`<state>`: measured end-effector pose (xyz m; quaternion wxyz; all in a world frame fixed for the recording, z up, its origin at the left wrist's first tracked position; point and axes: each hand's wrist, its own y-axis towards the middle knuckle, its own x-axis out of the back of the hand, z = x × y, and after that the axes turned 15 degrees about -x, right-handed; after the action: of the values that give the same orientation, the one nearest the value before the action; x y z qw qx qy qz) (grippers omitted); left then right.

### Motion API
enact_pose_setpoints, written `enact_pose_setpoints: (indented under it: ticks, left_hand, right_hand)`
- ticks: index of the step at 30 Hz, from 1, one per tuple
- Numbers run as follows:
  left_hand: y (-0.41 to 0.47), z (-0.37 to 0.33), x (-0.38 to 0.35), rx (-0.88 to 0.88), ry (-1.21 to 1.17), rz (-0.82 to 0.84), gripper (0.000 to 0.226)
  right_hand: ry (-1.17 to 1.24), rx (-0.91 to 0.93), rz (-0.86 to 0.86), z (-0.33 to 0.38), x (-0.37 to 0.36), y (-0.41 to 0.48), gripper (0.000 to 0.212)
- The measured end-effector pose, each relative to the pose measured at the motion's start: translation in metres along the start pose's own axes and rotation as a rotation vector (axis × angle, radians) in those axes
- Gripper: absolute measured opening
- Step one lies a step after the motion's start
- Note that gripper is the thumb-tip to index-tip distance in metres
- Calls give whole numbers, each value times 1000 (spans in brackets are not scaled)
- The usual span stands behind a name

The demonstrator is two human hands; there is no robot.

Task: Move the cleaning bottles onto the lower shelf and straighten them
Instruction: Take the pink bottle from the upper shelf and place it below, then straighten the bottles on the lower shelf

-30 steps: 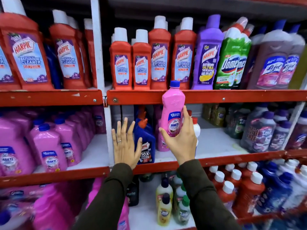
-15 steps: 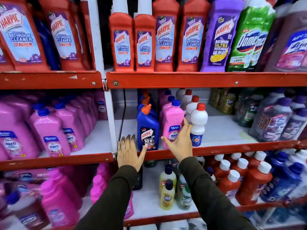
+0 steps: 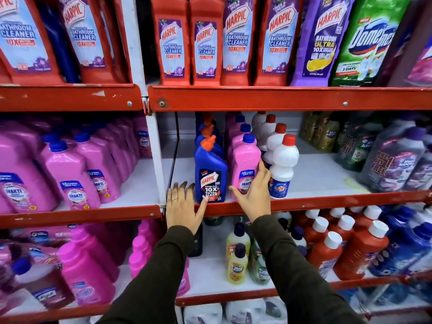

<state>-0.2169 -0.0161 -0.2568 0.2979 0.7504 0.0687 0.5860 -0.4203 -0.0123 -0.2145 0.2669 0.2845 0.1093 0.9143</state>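
A pink Shakti bottle [image 3: 245, 160] with a blue cap stands upright at the front of a pink row on the middle shelf [image 3: 327, 199]. My right hand [image 3: 253, 197] wraps its lower part, thumb on the left side and fingers on the right. Just left of it stands a blue Harpic bottle [image 3: 209, 174] heading its own row. My left hand [image 3: 181, 206] lies flat on the red shelf lip with fingers spread, its thumb touching the blue bottle's base. A white bottle [image 3: 284, 164] with a red cap stands right of the pink one.
Red Harpic bathroom cleaner bottles [image 3: 170, 43] fill the upper shelf. Large pink bottles [image 3: 70, 174] crowd the left bay. Dark purple bottles [image 3: 395, 160] stand at the right of the middle shelf, with bare white shelf [image 3: 322, 174] between them and the white row. Small bottles sit on the shelf below.
My right hand brought the pink bottle down from in front of the upper shelf lip and stood it on the middle shelf. My left hand dropped onto the shelf lip.
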Motion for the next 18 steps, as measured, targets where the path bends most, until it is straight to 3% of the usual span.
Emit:
enact_pose_setpoints:
  ticks: [6,11,15,18]
  left_hand:
    - [1,1,6,-1,-147,-34,66]
    - [8,-12,15,207,-535,-315,41]
    - [20,-28,23,356,-911,-430,42]
    - [25,-38,25,392,-1235,-367,55]
  right_hand:
    - [-40,-37,-22,6,3,-10,109]
    - [228,45,-119,9,0,-41,61]
    - [426,-44,199,23,-12,-57,60]
    - [496,-184,375,33,-22,-56,60]
